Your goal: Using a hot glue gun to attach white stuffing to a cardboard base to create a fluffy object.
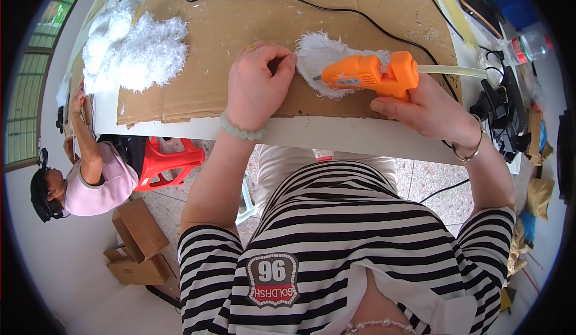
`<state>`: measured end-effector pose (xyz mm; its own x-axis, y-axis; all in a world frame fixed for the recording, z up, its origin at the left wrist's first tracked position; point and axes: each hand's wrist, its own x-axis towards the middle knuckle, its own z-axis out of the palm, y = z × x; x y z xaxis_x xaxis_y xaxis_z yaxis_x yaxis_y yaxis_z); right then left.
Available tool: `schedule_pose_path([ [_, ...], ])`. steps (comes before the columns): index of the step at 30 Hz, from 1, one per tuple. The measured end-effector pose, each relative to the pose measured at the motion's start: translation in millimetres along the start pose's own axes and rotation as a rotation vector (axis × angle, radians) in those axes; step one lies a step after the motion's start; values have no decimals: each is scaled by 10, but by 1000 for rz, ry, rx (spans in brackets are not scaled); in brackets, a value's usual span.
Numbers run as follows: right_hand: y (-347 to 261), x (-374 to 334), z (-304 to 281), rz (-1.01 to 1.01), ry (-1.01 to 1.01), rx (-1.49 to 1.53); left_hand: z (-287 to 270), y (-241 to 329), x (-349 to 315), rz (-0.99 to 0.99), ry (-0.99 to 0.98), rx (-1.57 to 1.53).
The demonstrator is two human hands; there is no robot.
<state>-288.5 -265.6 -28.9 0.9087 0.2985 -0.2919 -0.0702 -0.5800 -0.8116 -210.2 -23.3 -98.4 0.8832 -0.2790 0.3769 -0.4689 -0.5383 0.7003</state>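
An orange hot glue gun (372, 74) is gripped in my right hand (429, 107), its nozzle pointing left over a white fuzzy fabric piece (312, 50). A pale glue stick (450, 69) protrudes from the gun's back end. The fabric piece lies flat on brown cardboard (240, 23), partly covered by the gun. Beside the piece's left edge, my left hand (261, 80) is closed with its fingers curled in; whatever they may hold is hidden.
White fluffy pieces (147, 53) are heaped at the left of the cardboard. A black cable (336, 8) crosses its far part. A plastic bottle (528, 47) and black items (507, 107) are at the right. Another person (99, 176) works at left near a red stool (171, 164).
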Motion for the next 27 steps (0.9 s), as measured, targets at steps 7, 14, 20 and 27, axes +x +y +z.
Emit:
schedule_pose_path([
  [7, 92, -60, -29, 41, -56, -47, -1, 1, 10, 11, -1, -14],
  [14, 96, -120, -48, 90, 15, 217, 2, 21, 2, -12, -8, -43],
  [20, 338, 25, -53, -189, 117, 412, 41, 115, 32, 49, -60, -1],
  [27, 447, 136, -2, -173, 201, 585, 57, 216, 118, 185, -156, -128],
])
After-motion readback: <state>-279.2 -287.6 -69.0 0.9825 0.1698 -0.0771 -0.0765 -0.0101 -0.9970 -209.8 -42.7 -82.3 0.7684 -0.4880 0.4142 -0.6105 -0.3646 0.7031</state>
